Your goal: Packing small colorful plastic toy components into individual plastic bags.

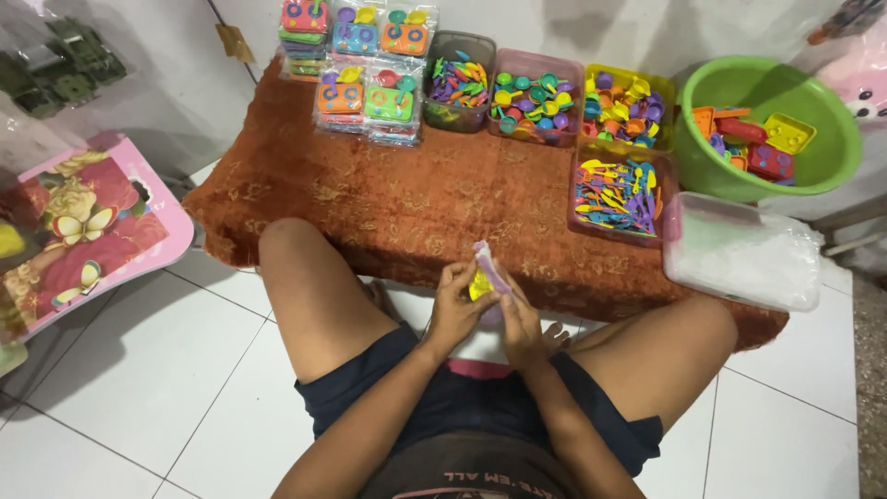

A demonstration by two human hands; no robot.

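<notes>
Seated on white tile floor, knees raised. Left hand and right hand meet between the knees, both grips closed on a small purple-and-yellow plastic toy piece held upright. Ahead: rust-brown carpet with bins of coloured toy parts, packed toy sets, green basin, clear bag stack.

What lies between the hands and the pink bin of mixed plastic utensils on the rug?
In the head view, only bare rust-brown patterned rug lies between the hands and the pink bin of mixed plastic utensils.
</notes>
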